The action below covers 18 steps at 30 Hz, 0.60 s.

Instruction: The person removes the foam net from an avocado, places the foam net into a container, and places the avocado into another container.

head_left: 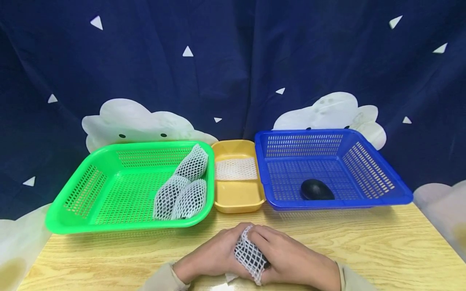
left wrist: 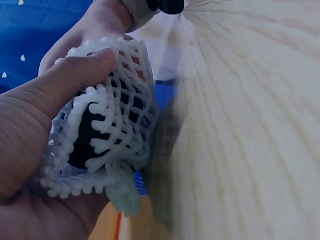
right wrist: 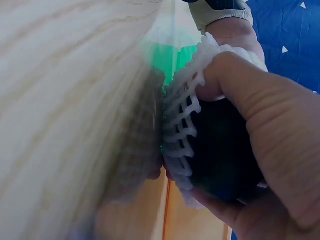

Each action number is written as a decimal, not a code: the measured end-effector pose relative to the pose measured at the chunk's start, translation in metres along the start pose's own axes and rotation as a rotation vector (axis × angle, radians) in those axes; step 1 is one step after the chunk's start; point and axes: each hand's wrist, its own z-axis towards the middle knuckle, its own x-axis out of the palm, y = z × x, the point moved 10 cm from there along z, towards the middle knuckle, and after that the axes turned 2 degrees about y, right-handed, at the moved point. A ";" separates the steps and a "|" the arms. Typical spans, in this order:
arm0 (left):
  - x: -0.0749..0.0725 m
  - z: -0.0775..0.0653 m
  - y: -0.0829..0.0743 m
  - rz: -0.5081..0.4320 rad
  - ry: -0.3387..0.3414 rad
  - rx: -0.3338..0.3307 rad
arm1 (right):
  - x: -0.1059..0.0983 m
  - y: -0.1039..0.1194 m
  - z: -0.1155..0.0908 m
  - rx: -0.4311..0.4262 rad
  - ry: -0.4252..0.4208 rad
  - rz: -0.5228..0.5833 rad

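Close above the table's front part, both hands hold a dark avocado-shaped fruit (right wrist: 222,150) partly inside a white foam net sleeve (head_left: 249,254). My left hand (head_left: 222,252) grips the sleeve from the left; in the left wrist view its thumb presses on the mesh (left wrist: 135,110). From the right, my right hand (head_left: 287,258) grips the fruit and the sleeve's edge, its thumb lying at the net's rim in the right wrist view. There the fruit's smooth black side shows bare, while mesh covers the other side. The fingers beneath are mostly hidden.
A green basket (head_left: 127,228) on the left holds three netted dark fruits (head_left: 191,200). In the middle, a yellow tray (head_left: 238,196) carries flat white foam nets (head_left: 236,169). The blue basket (head_left: 338,203) at right holds one bare dark fruit (head_left: 316,190). A dark-blue curtain (head_left: 225,81) hangs behind.
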 end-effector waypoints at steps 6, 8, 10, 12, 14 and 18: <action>0.001 0.000 -0.001 0.009 0.010 0.015 | 0.001 0.001 -0.003 -0.012 0.007 -0.025; 0.001 -0.001 -0.001 0.008 0.012 0.019 | 0.001 0.001 -0.003 -0.011 0.008 -0.026; 0.001 -0.001 -0.002 0.005 0.013 0.023 | 0.000 0.001 -0.003 -0.010 0.013 -0.024; 0.000 -0.002 -0.002 0.007 0.014 0.028 | 0.000 0.002 -0.003 -0.014 0.017 -0.024; 0.000 -0.003 -0.002 0.005 0.017 0.031 | 0.000 0.002 -0.003 -0.018 0.017 -0.025; -0.001 -0.004 -0.003 0.018 0.025 0.038 | 0.000 0.001 -0.003 -0.019 0.021 -0.028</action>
